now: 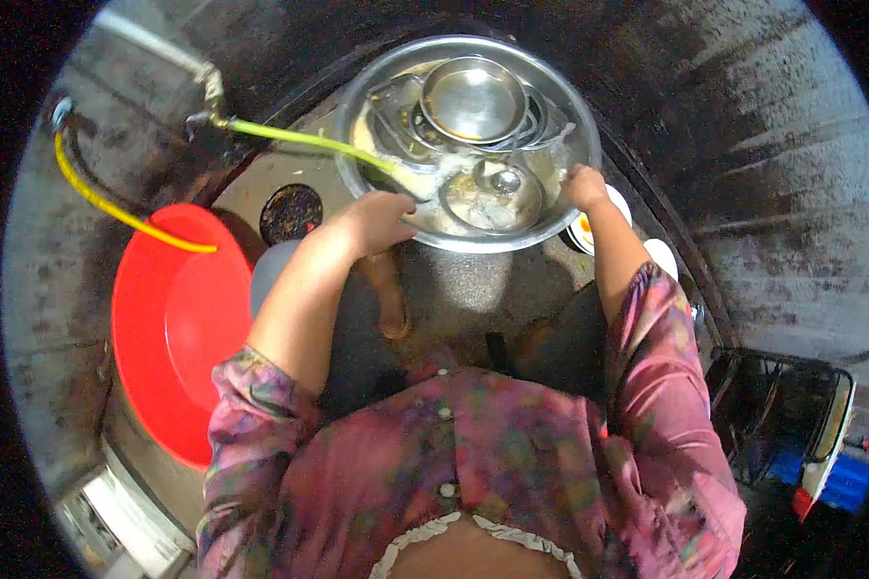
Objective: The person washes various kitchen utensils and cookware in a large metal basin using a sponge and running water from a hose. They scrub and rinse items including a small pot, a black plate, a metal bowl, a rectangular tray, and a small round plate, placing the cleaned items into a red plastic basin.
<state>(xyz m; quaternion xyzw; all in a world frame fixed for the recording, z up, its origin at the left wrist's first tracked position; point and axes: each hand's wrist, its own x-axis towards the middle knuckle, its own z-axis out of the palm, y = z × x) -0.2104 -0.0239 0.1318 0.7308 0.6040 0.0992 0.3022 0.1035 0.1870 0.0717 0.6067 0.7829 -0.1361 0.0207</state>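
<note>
A wide steel basin [470,245] holds soapy water and several metal dishes. My left hand [384,222] is closed on its near left rim, and my right hand [583,187] grips the rim on the right. A round steel dish [473,101] lies at the far side of the basin, on top of other metalware. Nearer to me, a smaller bowl [454,205] sits in the water with a small shiny round piece in it. A green hose [309,141] reaches over the left rim, and foamy water shows at its end.
On the left stands a red tub [188,318] with a yellow hose [169,236] hanging into it. A dark round lid or pan [292,212] lies between tub and basin. White dishes [616,205] are at the basin's right. A black rack [782,396] stands farther right. Dark walls curve around.
</note>
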